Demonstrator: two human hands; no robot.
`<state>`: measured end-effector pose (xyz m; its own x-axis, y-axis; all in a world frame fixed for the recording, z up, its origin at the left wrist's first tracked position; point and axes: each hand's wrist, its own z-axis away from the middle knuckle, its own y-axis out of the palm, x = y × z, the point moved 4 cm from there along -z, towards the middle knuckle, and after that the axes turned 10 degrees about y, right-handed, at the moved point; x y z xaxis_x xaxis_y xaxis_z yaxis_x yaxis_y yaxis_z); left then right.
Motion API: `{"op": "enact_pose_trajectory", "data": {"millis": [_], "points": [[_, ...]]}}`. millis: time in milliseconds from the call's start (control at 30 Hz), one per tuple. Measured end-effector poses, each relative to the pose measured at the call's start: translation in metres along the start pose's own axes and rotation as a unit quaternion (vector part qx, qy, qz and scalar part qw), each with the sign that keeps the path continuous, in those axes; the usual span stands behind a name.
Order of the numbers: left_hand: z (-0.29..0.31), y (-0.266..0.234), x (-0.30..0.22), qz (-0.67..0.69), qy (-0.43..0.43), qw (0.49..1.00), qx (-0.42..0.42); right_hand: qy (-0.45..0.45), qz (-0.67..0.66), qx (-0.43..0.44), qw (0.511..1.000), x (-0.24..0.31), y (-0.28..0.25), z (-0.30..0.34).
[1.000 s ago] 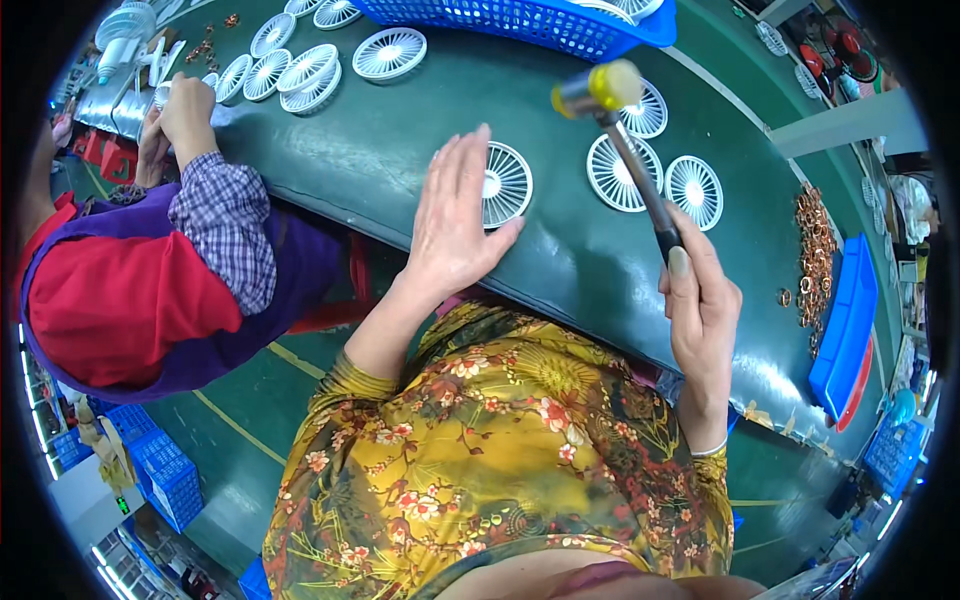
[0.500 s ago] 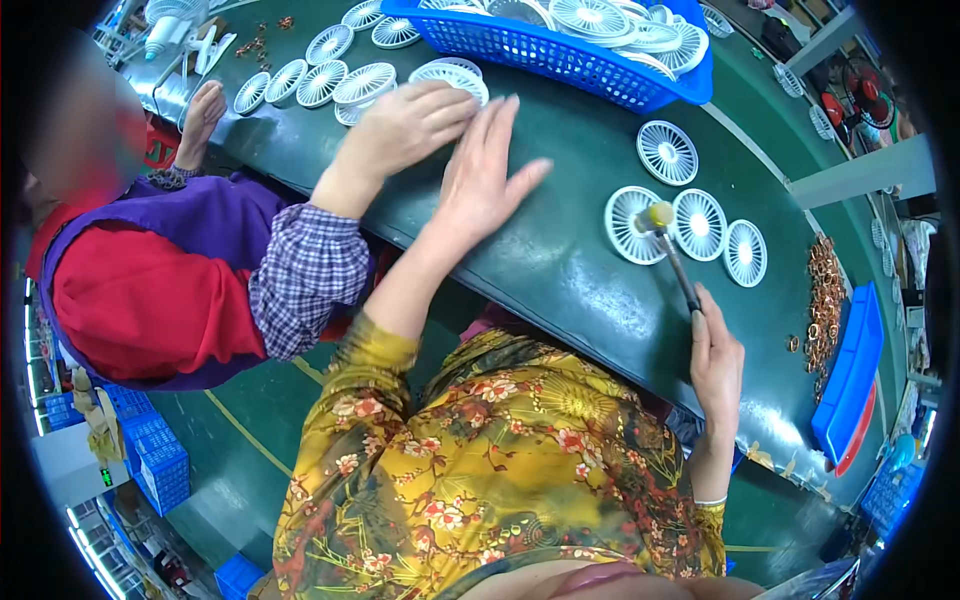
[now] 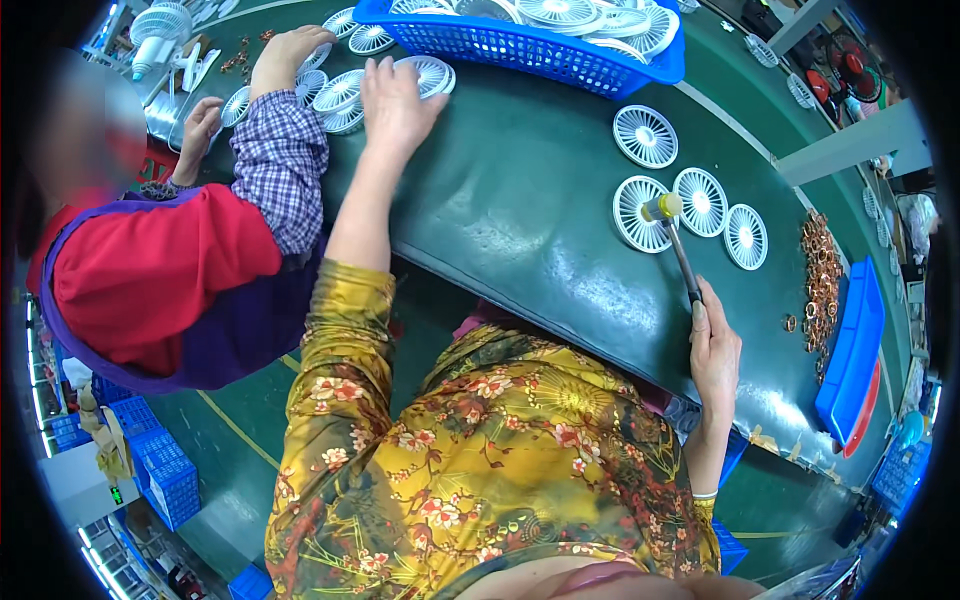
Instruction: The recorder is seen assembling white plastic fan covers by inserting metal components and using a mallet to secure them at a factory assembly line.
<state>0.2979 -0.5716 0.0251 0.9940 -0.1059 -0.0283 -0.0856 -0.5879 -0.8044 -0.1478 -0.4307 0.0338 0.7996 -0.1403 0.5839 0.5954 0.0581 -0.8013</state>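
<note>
My left hand (image 3: 395,110) reaches across the table to the far left, its fingers stretched out at the edge of a white round fan grille (image 3: 430,74) that lies with others. Whether the fingertips touch the grille is hard to tell. In my right hand (image 3: 715,340), at the right near edge, is the handle of a small mallet (image 3: 683,258) with a yellowish head. That head is over a white slotted grille (image 3: 630,212). Around it lie another grille (image 3: 645,136) behind, one (image 3: 701,201) to its right and one (image 3: 746,237) farther right.
A blue basket (image 3: 520,55) heaped with white grilles stands at the far edge. Copper-coloured rings (image 3: 820,275) lie in a pile by a blue tray (image 3: 850,350) on the right. A co-worker's plaid sleeve (image 3: 280,165) extends over the table at left, with one hand (image 3: 287,58) at the grilles.
My left hand has moved left and farther away, to the group of grilles. The co-worker's nearer hand has drawn back to the left. My right hand and the mallet have hardly moved.
</note>
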Motion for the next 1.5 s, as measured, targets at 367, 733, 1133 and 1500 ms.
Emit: {"op": "enact_pose_trajectory", "data": {"millis": [367, 733, 1133, 1500], "points": [[0.068, -0.048, -0.159, 0.284, 0.146, 0.942, 0.105, 0.082, -0.051, -0.024, 0.995, -0.002, -0.017, -0.004], [0.047, -0.047, -0.129, 0.398, 0.036, 0.910, 0.114, -0.141, 0.005, 0.066, 0.988, 0.081, 0.028, -0.008], [0.037, -0.001, -0.060, 0.154, 0.009, 0.973, 0.170, -0.064, -0.007, 0.132, 0.989, 0.064, 0.034, -0.005], [0.058, -0.044, -0.122, 0.343, -0.068, 0.924, 0.156, -0.160, 0.021, 0.096, 0.982, 0.106, 0.044, -0.017]]}}
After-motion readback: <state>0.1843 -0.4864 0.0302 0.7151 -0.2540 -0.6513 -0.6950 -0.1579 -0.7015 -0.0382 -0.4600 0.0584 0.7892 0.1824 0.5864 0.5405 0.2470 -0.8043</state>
